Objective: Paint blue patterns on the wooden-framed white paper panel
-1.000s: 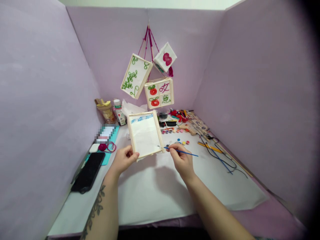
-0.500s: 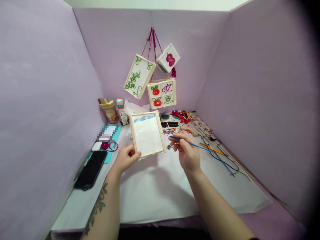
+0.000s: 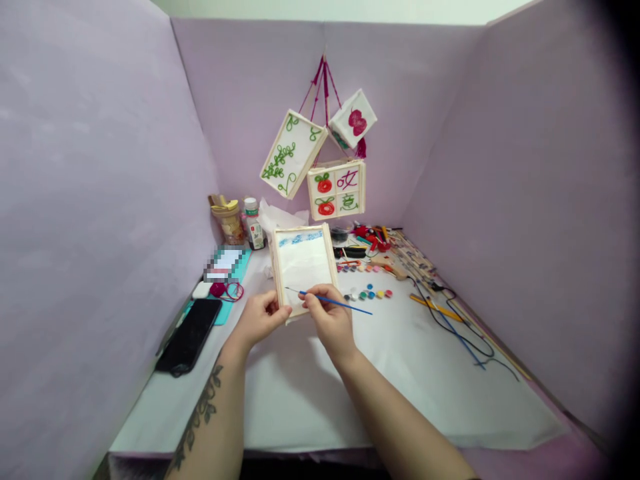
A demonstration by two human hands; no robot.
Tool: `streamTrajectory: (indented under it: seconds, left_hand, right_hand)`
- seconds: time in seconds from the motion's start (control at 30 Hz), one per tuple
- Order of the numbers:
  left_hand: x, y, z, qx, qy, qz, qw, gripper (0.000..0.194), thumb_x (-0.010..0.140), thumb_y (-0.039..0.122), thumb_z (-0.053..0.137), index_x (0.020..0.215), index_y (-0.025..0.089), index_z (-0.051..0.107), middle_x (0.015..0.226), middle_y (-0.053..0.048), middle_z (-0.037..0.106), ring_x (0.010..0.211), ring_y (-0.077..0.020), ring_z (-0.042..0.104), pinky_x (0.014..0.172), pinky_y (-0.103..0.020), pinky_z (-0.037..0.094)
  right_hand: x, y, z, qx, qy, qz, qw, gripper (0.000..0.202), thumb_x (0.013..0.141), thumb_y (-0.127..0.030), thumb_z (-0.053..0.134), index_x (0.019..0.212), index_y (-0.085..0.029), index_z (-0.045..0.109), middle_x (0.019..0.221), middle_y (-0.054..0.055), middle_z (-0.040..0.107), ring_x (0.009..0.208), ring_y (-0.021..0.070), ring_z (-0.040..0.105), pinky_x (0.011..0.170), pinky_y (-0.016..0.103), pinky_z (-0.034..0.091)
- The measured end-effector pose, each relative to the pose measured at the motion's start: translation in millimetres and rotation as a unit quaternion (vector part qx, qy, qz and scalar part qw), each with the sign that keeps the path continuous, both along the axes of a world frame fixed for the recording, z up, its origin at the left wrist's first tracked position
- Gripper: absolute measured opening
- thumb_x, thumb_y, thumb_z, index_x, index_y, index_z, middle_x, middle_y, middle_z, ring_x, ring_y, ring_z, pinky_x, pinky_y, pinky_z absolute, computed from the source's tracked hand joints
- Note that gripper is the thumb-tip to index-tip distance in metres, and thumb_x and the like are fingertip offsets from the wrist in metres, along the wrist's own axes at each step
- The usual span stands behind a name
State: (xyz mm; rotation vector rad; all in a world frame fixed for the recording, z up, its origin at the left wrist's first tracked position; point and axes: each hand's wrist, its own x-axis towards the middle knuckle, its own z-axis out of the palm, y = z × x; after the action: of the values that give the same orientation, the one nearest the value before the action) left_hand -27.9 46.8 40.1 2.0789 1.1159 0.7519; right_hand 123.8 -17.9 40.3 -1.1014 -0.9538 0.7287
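Note:
My left hand (image 3: 261, 319) grips the lower left corner of a wooden frame (image 3: 329, 257) with a white panel (image 3: 306, 263). A band of blue paint (image 3: 300, 238) runs along the panel's top; the part below is white. Between the fingers and thumb of my right hand (image 3: 330, 317) is a thin blue paintbrush (image 3: 345, 304). Its dark tip lies over the lower left of the panel; whether it touches I cannot tell. My right hand covers the frame's lower right corner. Small paint pots (image 3: 370, 295) in several colours stand to the right of the frame.
Decorated panels (image 3: 294, 153) and a small box (image 3: 353, 119) hang on purple cords at the back wall. A phone (image 3: 190, 335), purple yarn (image 3: 218, 289), a bottle (image 3: 255, 227) and a cup (image 3: 229, 220) stand left. Pliers (image 3: 351, 253), a corded tool (image 3: 393, 268) and a yellow cutter (image 3: 436, 307) lie right.
My right hand has moved left with the paintbrush, from beside the frame to over its lower part. The paint pots on the right have come into sight. The view has shifted slightly.

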Motion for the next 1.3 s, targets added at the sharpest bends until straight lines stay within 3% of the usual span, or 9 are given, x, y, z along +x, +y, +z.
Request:
streamTrajectory:
  seconds: [0.37,0.53,0.73,1.3]
  left_hand:
    - [-0.1,-0.2,0.4,0.003,0.007,0.0,1.0,0.031,0.073,0.042,0.056,0.058,0.017,0.045,0.053,0.004,0.048,0.051,-0.0091,0.042,0.049,-0.021,0.031]
    - [-1.0,1.0,-1.0,0.004,0.01,-0.004,1.0,0.031,0.074,0.042,0.056,0.059,0.017,0.045,0.053,0.004,0.049,0.051,-0.0091,0.042,0.049,-0.021,0.03]
    - [0.0,-0.6,1.1,-0.004,0.002,-0.001,1.0,0.031,0.073,0.042,0.056,0.059,0.017,0.045,0.053,0.004,0.049,0.051,-0.0088,0.041,0.048,-0.021,0.031]
    - [-0.6,0.2,0.3,-0.001,0.008,-0.005,1.0,0.032,0.074,0.044,0.056,0.059,0.018,0.046,0.053,0.004,0.047,0.051,-0.0096,0.042,0.049,-0.022,0.03]
  right_hand:
    - [3.1,-1.2,-0.8,-0.01,-0.065,-0.012,0.998,0.012,0.079,-0.032,0.06,0.076,-0.021,0.061,0.071,0.0,0.065,0.07,0.0159,0.064,0.061,0.026,0.049]
    - [4.8,-3.8,4.5,0.017,-0.035,-0.034,0.999,0.011,0.079,-0.03,0.06,0.074,-0.021,0.06,0.072,0.001,0.065,0.071,0.0156,0.064,0.06,0.025,0.048]
    - [-0.3,1.5,3.4,-0.018,-0.028,-0.013,0.999,0.017,0.078,-0.037,0.062,0.077,-0.02,0.062,0.077,0.003,0.069,0.065,0.0147,0.063,0.051,0.023,0.045]
    - [7.2,-1.4,4.3,-0.02,-0.084,-0.017,0.996,0.011,0.079,-0.031,0.058,0.073,-0.021,0.06,0.07,0.0,0.064,0.068,0.0155,0.061,0.058,0.025,0.044]
